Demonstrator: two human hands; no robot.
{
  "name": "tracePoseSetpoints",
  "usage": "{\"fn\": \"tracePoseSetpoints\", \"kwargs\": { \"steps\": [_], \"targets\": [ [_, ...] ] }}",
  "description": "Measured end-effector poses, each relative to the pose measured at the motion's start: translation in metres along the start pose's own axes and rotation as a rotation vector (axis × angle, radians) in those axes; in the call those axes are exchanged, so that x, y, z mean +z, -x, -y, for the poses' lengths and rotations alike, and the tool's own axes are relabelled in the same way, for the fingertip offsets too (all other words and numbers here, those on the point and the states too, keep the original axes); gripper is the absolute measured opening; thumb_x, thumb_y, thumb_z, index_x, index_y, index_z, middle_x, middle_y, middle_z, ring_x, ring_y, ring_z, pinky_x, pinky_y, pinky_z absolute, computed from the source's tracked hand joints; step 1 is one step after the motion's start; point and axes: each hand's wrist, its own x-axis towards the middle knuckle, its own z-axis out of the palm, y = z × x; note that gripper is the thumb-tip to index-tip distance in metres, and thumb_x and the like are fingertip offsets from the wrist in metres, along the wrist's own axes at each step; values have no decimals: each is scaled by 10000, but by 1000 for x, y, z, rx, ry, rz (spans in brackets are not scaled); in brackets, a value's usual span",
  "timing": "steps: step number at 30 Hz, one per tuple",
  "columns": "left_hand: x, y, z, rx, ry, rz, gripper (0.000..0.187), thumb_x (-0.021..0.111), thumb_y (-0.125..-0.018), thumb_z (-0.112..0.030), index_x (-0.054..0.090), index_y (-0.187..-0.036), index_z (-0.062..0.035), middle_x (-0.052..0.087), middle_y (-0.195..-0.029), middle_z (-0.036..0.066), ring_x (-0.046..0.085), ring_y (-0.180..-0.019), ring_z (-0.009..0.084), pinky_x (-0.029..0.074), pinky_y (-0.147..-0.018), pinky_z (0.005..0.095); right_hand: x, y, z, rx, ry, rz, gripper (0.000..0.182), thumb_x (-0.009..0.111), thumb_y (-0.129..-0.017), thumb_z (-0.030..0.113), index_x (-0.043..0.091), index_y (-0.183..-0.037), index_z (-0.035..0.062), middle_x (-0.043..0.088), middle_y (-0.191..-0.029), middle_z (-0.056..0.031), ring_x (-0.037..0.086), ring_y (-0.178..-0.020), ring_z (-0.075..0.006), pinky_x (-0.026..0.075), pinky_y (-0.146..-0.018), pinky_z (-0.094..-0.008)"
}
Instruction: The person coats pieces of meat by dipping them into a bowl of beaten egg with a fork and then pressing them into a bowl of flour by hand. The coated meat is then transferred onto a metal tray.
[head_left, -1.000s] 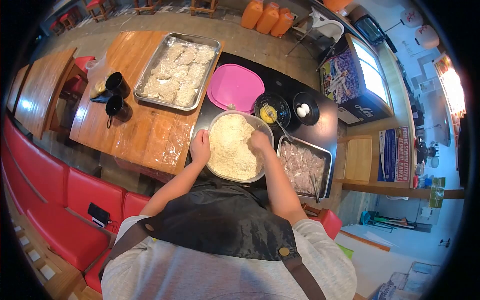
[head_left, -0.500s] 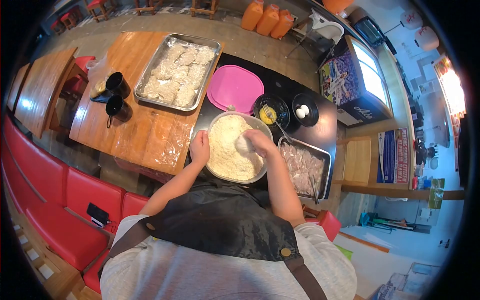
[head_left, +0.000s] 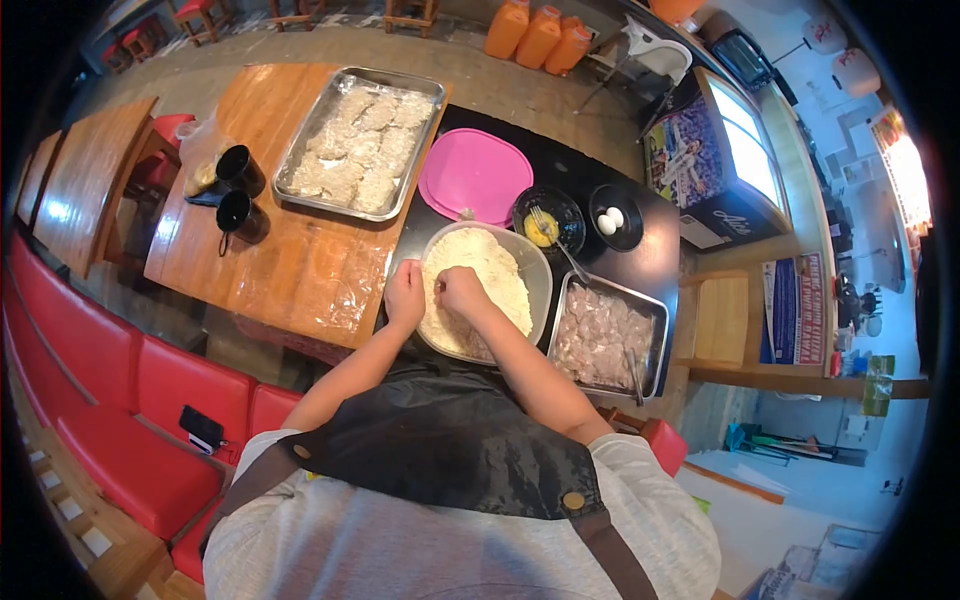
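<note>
A translucent plastic tub [head_left: 543, 290] filled with pale breadcrumbs [head_left: 490, 262] stands in front of me. My left hand [head_left: 405, 293] grips the tub's left rim. Inside the tub, my right hand [head_left: 461, 291] is closed at the left side of the crumbs; whatever is in its fingers is hidden. Right of the tub is a metal tray of raw meat pieces [head_left: 598, 335] with metal tongs [head_left: 633, 375] at its edge. Behind lie a pink lid [head_left: 476, 175], a black bowl of beaten egg with a fork [head_left: 541, 228], and a black bowl with white eggs [head_left: 610, 221].
A large metal tray of crumb-coated pieces [head_left: 357, 143] sits on the wooden table [head_left: 290, 270] at the left. Two black mugs [head_left: 240, 170] and a plastic bag [head_left: 202, 165] stand farther left. A red bench [head_left: 190, 380] runs along my left side.
My right hand has moved from the tub's right side to its left, near my left hand, and its fingers have curled in. The left hand stays on the rim.
</note>
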Motion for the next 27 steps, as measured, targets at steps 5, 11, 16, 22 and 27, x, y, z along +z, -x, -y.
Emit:
{"fn": "tracePoseSetpoints", "kwargs": {
  "steps": [5, 11, 16, 22, 27],
  "targets": [
    [0, 1, 2, 29, -19, 1, 277, 400, -922, -250, 544, -897, -15, 562, -739, 172, 554, -677, 275, 424, -633, 351, 32, 4, 1, -91, 148, -237, 44, 637, -608, 70, 625, -630, 34, 617, -659, -153, 619, -639, -262, 482, -614, -341],
    [-2, -1, -5, 28, -33, -4, 264, 406, -909, -251, 547, -885, -28, 562, -738, 186, 559, -694, 340, 422, -627, 391, -33, 16, -14, 66, -125, -1, 90, 685, -606, 73, 657, -690, 56, 631, -664, -104, 608, -602, -189, 471, -586, -296],
    [-1, 0, -6, -1, 17, 10, 260, 407, -913, -244, 552, -891, -29, 561, -742, 177, 557, -691, 319, 422, -635, 373, -40, 56, -51, 279, -187, 71, 124, 738, -586, 76, 649, -669, 53, 622, -618, -62, 579, -568, -124, 455, -556, -269],
    [0, -3, -4, 17, 11, 9, 256, 405, -917, -231, 552, -893, -23, 557, -742, 171, 553, -690, 310, 422, -638, 361, -27, 58, -56, 287, -196, -73, 155, 759, -554, 80, 631, -636, 54, 615, -590, -47, 571, -528, -131, 450, -528, -274],
    [1, 0, -2, 39, 35, 6, 258, 406, -917, -233, 547, -887, -20, 552, -736, 170, 550, -677, 297, 422, -635, 355, -19, 69, -66, 345, -155, -63, 153, 758, -558, 81, 639, -652, 65, 607, -583, -36, 568, -537, -123, 449, -533, -264]
  ]
}}
